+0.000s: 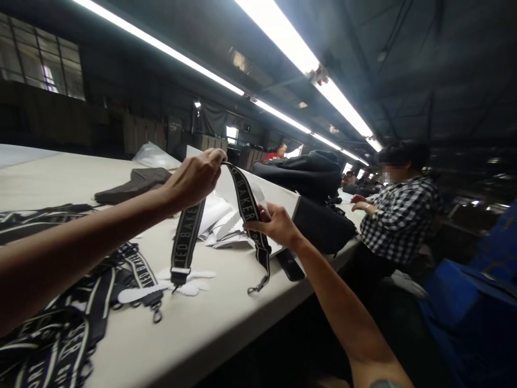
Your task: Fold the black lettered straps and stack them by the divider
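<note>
A black webbing bag strap (243, 196) with pale lettering and edge stripes hangs folded over above the table. My left hand (201, 173) is closed on it at the top of the fold. My right hand (278, 223) pinches the right length lower down, with a small white piece also at its fingers. That length ends in a metal clip hook, the left one in a buckle near the tabletop. White scallop-edged pieces (189, 285) lie below. A heap of similar straps (52, 339) spreads across the table's left side.
White papers (222, 218) and a white board stand behind the strap. A dark phone-like object (290, 265) lies near the edge of the table (226, 323). Dark fabric (323, 226) is piled farther back. A person in a checked shirt (399, 215) stands at right, near blue bins (468, 312).
</note>
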The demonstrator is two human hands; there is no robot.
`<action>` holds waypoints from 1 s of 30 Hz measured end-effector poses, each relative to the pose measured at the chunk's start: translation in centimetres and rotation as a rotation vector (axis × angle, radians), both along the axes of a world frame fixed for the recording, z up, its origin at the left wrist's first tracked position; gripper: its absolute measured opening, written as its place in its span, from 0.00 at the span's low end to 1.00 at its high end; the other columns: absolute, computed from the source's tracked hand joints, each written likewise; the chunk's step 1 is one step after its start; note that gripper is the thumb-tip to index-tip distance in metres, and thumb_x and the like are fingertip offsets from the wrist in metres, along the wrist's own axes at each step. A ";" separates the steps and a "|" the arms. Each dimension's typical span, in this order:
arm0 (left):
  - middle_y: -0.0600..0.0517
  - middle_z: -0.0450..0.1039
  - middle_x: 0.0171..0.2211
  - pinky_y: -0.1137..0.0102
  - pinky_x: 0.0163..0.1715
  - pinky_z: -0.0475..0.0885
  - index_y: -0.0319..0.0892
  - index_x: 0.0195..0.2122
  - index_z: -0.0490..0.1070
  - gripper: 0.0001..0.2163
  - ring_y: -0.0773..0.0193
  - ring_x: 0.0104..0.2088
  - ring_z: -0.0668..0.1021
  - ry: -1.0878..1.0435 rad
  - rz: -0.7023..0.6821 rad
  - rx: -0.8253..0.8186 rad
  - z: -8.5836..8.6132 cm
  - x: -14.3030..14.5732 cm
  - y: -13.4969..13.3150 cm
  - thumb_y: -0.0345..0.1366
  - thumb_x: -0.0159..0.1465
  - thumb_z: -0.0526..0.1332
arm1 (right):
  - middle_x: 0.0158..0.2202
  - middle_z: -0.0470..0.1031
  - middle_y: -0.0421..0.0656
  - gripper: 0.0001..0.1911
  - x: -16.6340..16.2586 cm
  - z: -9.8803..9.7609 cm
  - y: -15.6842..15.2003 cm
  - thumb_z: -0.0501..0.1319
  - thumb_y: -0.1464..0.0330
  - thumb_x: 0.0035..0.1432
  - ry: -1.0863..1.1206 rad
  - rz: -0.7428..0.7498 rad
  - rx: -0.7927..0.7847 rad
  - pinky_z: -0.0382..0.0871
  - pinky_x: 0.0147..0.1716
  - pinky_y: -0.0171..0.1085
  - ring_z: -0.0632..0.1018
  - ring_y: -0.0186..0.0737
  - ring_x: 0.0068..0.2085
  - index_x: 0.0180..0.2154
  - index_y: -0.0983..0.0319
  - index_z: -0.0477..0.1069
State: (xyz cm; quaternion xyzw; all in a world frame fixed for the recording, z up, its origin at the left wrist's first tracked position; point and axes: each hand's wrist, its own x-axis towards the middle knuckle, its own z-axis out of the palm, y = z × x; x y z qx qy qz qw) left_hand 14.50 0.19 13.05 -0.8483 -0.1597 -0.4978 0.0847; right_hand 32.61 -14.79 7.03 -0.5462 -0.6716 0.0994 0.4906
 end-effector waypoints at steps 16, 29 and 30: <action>0.57 0.58 0.18 0.73 0.21 0.63 0.42 0.22 0.57 0.09 0.71 0.18 0.65 -0.570 -0.689 -1.112 4.0 6.0 -5.8 0.22 0.53 0.52 | 0.46 0.75 0.45 0.21 -4.4 -4.8 2.9 0.63 0.68 0.51 0.432 -0.259 0.357 0.71 0.34 0.35 0.77 0.40 0.39 0.48 0.59 0.66; 0.53 0.70 0.20 0.69 0.27 0.63 0.36 0.26 0.77 0.07 0.67 0.23 0.70 -0.321 -0.585 -0.846 4.2 7.4 -5.5 0.25 0.44 0.67 | 0.21 0.66 0.35 0.09 -1.8 -6.5 3.5 0.66 0.64 0.46 0.714 -0.177 0.077 0.57 0.21 0.31 0.64 0.30 0.22 0.29 0.62 0.72; 0.52 0.71 0.21 0.69 0.27 0.63 0.35 0.26 0.77 0.06 0.67 0.23 0.70 -0.311 -0.611 -0.831 4.2 7.3 -5.2 0.25 0.44 0.68 | 0.21 0.64 0.34 0.13 -1.7 -6.5 3.0 0.69 0.61 0.44 0.758 -0.088 0.034 0.55 0.19 0.31 0.62 0.28 0.21 0.29 0.62 0.71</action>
